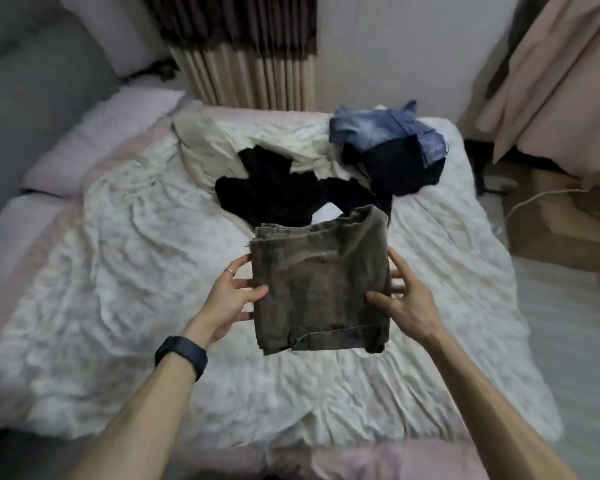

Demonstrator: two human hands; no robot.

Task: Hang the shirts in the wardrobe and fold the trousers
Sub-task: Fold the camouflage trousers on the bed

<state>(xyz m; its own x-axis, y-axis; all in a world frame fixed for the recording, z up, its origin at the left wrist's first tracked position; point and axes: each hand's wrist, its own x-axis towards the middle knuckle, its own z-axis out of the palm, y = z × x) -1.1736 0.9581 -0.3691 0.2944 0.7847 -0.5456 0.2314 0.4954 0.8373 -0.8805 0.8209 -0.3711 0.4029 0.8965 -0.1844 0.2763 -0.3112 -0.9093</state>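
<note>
Over the bed (118,271), left hand (227,296) and right hand (407,301) hold trousers (319,282).

Bed, crumpled white quilt (118,271) spread over it. Pale pillow (94,140) at left edge. Striped brown-beige curtain (246,64) behind bed. Pink curtain (561,81) far right, cardboard box (551,223) below it.

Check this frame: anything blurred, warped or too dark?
Head view: dim, flat light, no glare; the trousers, left hand and right hand are fairly sharp; the frame's edges bend and smear, softening the striped curtain and pillow; the black garment is a dark patch without detail.
</note>
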